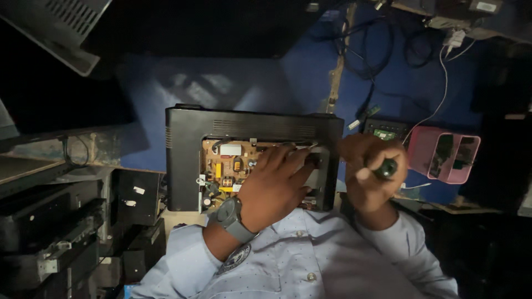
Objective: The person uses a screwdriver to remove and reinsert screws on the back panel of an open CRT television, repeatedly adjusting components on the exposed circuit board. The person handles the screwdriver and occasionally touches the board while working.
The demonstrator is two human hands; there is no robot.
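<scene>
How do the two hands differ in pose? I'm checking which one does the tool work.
The left hand lies spread, fingers flat on the circuit board; the right hand is fisted round a green-handled screwdriver. The left wrist bears a watch; the right is bare. Both have pale blue sleeves.

The room is dim, with light falling in pale patches on the blue surface [221, 83] at the middle of the scene. Left of that blue surface, dark shelving [50, 221] holds stacked black machine casings, and a grey vented panel [61, 27] hangs at the upper corner. To its right, black cables [366, 50] and a white cord [443, 83] trail across the blue, and a pink plastic holder [443, 155] stands near the far edge, beside deep shadow.
</scene>
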